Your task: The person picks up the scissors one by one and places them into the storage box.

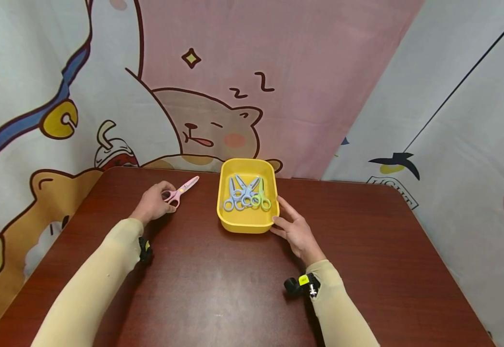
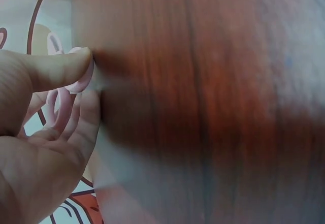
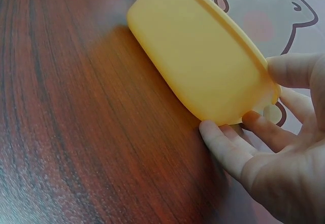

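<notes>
My left hand (image 1: 154,202) holds a pair of pink scissors (image 1: 188,184) by the handle loops at the table's far left, thumb and fingers on either side of the pink handles (image 2: 61,104) in the left wrist view. The blades point up and right, away from the hand. At the near right corner of a yellow plastic tray (image 1: 246,228), my right hand (image 1: 296,232) touches the side and rim with spread fingers. Blue scissors (image 1: 231,191) overlap inside the tray with a green pair (image 1: 261,189) at their right.
The dark red-brown table (image 1: 217,284) reaches back to a hanging cloth (image 1: 304,86) printed with cartoon animals. The tray stands near the table's far edge, close to that cloth. A small black device (image 1: 300,285) is strapped to the right wrist.
</notes>
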`<state>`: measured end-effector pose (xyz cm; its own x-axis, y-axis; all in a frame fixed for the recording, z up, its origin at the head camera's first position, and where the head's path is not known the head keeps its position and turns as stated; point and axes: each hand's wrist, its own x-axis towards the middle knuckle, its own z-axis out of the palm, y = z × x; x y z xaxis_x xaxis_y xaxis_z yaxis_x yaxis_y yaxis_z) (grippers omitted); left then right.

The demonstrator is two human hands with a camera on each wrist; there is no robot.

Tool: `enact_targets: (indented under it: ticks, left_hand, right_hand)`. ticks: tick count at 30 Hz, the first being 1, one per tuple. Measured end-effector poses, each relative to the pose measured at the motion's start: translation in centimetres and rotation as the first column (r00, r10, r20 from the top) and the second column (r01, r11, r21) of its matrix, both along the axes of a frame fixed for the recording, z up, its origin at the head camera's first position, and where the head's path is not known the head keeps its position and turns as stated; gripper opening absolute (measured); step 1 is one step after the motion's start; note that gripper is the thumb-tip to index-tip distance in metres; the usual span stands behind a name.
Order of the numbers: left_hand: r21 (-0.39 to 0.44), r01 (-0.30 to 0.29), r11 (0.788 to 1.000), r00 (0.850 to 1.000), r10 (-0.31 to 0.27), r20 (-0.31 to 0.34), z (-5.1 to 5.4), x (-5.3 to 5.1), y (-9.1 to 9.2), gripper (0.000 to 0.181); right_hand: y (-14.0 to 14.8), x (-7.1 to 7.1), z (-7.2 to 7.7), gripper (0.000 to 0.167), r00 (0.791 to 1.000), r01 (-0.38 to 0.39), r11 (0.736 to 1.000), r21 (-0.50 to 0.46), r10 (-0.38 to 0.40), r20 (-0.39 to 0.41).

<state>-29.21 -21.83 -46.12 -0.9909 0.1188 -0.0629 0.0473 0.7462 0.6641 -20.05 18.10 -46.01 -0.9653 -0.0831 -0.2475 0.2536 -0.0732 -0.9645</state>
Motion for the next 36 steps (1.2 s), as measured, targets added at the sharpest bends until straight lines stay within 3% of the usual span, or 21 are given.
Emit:
enact_targets:
  ticks: [3, 9, 12, 15, 18, 20, 24, 31, 36]
  left_hand:
    - [0.036, 0.008, 0.999, 0.999, -0.009, 0.041, 0.0, 0.0, 0.0, 0.055]
    - [0.083, 0.014, 0.996, 0.998, -0.019, 0.061, -0.3, 0.0, -0.1, 0.056]
    - [0.155, 0.002, 0.988, 0.996, -0.015, 0.083, -0.3, 0.2, 0.0, 0.057]
    - [0.295, -0.022, 0.955, 0.991, -0.018, 0.131, -0.2, 0.5, 0.0, 0.057]
    - [0.432, -0.053, 0.900, 0.983, -0.030, 0.182, -0.4, 0.7, 0.0, 0.058]
    - [0.472, -0.067, 0.879, 0.980, -0.031, 0.197, -0.5, 0.7, 0.0, 0.059]
    - [0.507, -0.076, 0.859, 0.976, -0.041, 0.216, -0.5, 0.8, 0.2, 0.059]
    - [0.512, -0.068, 0.857, 0.973, -0.055, 0.222, -0.1, 1.4, 0.7, 0.059]
    - [0.535, -0.065, 0.842, 0.973, -0.066, 0.222, 0.2, 1.7, 1.0, 0.058]
  right_hand:
    - [0.0, 0.0, 0.0, 0.066, 1.000, 0.001, 1.000, 0.002, -0.001, 0.000]
    - [-0.1, 0.1, -0.1, 0.067, 1.000, 0.003, 1.000, -0.002, -0.003, 0.003]
    - [0.0, 0.1, -0.1, 0.067, 1.000, 0.002, 1.000, -0.004, -0.002, 0.003]
    - [0.0, 0.1, -0.1, 0.066, 1.000, 0.002, 1.000, -0.002, -0.002, 0.004]
    - [0.1, 0.1, -0.1, 0.066, 1.000, 0.005, 1.000, 0.000, -0.005, 0.008]
    - [0.1, 0.1, -0.1, 0.066, 1.000, 0.007, 1.000, 0.004, -0.007, 0.009]
    - [0.2, 0.1, -0.1, 0.065, 1.000, 0.018, 1.000, 0.008, -0.018, 0.015]
    - [0.2, 0.0, -0.2, 0.066, 1.000, 0.005, 1.000, 0.005, -0.005, 0.010]
    - [0.0, 0.1, -0.1, 0.066, 1.000, 0.007, 1.000, 0.002, -0.007, 0.010]
